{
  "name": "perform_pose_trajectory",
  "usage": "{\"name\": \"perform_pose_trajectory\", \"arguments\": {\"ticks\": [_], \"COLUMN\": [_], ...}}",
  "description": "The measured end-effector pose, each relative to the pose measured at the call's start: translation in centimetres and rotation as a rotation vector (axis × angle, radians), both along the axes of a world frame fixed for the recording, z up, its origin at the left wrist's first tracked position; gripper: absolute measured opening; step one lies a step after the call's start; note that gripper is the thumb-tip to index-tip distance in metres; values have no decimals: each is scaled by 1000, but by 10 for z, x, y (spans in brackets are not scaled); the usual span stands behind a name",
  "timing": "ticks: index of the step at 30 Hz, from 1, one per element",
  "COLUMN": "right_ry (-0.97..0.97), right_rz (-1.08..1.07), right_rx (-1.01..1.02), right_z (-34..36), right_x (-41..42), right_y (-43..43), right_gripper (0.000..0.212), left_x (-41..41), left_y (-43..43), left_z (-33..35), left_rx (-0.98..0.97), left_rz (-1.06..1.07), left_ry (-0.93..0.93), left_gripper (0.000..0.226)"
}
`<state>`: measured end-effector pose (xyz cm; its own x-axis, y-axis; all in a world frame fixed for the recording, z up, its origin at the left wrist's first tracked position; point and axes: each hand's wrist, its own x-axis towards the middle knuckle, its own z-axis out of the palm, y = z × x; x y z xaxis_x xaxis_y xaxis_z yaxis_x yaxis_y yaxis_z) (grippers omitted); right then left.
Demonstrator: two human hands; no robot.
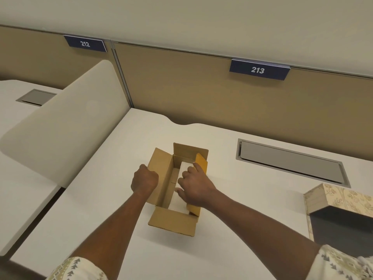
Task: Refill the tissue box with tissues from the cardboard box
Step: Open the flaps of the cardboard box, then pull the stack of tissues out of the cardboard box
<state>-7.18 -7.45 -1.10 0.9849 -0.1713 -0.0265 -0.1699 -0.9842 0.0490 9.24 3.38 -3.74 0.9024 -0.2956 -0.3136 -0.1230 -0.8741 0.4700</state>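
Now the open cardboard box (161, 190) sits in the middle of the white desk (232, 219). White tissues (181, 174) lie inside it. The left hand (144, 179) is closed on the box's left flap. The right hand (196, 185) reaches in, fingers (186, 171) spread over the tissues. The flowery tissue box (343, 201) stands at the near right.

Tissue stack (181, 174) inside cardboard box (161, 178) mostly covered by right hand (196, 187); fingertips hidden, contact unclear. Left hand (144, 180) fingers curled out of sight behind left flap. Patterned tissue box (339, 199) cut by right edge, interior lost in dark.
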Motion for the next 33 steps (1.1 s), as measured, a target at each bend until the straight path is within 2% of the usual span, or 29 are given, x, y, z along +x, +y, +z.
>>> {"name": "perform_pose_trajectory", "arguments": {"ticks": [5,12,17,19,23,27,29,31,33], "right_ry": [18,77,86,73,-9,-151,-201,-222,-223], "right_rz": [-176,-374,-435,-460,-520,-587,-648,-766,-941], "right_rx": [-38,170,253,271,344,566,731,961,1251], "right_z": [-3,-32,-36,-33,-26,-20,-20,-20,-20], "right_x": [-21,-51,-55,-54,-49,-38,-31,-23,-16], "right_y": [-18,-18,-9,-8,-3,10,16,21,24], "right_gripper": [41,52,57,57,58,57,59,64,71], "left_x": [-4,-5,-13,-15,-24,-43,-52,-61,-69], "left_y": [2,15,17,15,5,-10,-16,-19,-22], "left_z": [-10,-27,-30,-27,-22,-17,-16,-18,-24], "left_rx": [-34,2,69,76,46,-12,-52,-147,-194], "left_rz": [33,-4,-50,-77,-247,-474,-575,-590,-493], "left_ry": [-32,-80,-117,-193,-447,-624,-639,-499,-211], "left_gripper": [22,27,29,31,60,63,59,53,49]}}
